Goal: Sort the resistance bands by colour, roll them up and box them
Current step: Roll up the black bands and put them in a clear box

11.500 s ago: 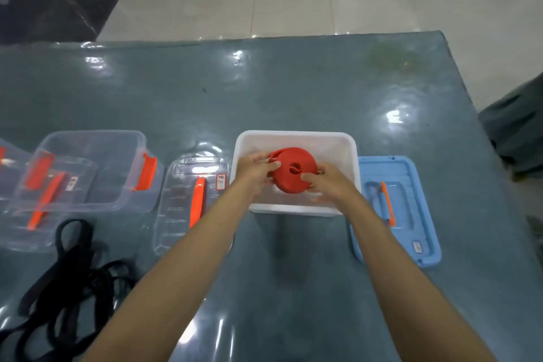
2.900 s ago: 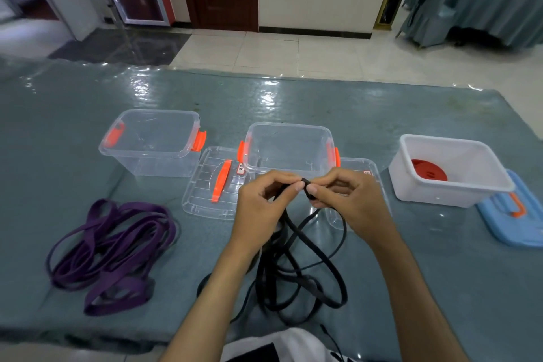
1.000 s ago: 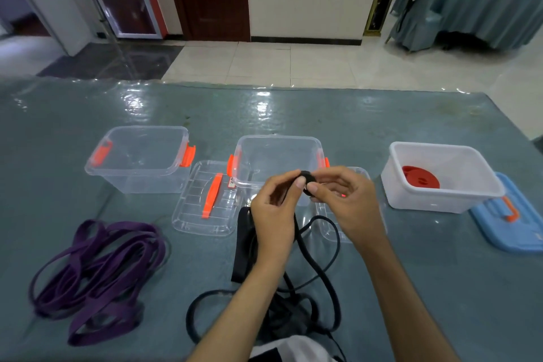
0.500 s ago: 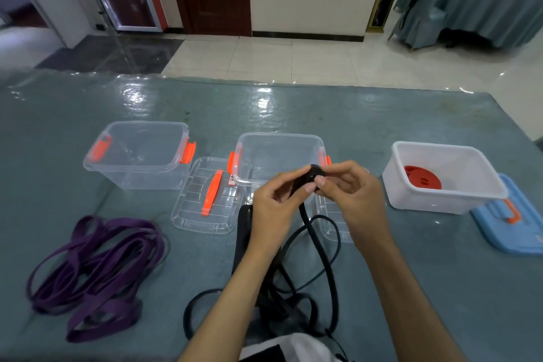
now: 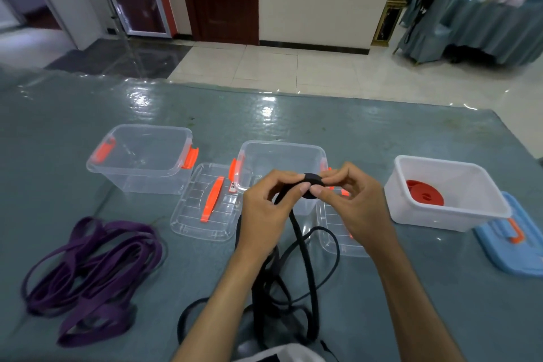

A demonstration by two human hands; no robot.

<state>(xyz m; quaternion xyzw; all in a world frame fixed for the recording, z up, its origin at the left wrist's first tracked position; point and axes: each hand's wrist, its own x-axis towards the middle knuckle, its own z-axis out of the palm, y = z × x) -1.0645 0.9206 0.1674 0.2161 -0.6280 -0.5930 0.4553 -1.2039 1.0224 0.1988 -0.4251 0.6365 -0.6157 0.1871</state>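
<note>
Both hands raised together above the table [image 5: 382,132], close in front of the chest, clamped on one small black roll [image 5: 313,185]
Left hand [image 5: 266,209] pinching the near-left edge of the roll with thumb and forefinger, other fingers curled underneath
Right hand [image 5: 349,204] pinching the right side of the roll, thumb below, fingertips [image 5: 327,181] on top
Black resistance band [image 5: 305,267] hanging from the roll between the two wrists, trailing down in loose loops onto the table under the forearms
Just beyond the knuckles, a clear box [image 5: 282,167] with orange clips, partly hidden by the hands; contents not discernible
Under the right hand, a clear lid [image 5: 338,232] flat on the table
Just left of the left hand, a second clear lid [image 5: 205,203] with an orange handle, flat
Further left and beyond, another clear box [image 5: 144,156] with orange clips, open
Well to the left of the left forearm, purple resistance bands [image 5: 94,276] in a loose unrolled heap on the table
Right of the right hand, a white box [image 5: 446,214], open, with a red rolled band [image 5: 423,194] lying inside on its floor
Beyond the white box to the far right, a blue lid [image 5: 505,247] with an orange handle, touching or tucked under the box's near corner; which one not clear
</note>
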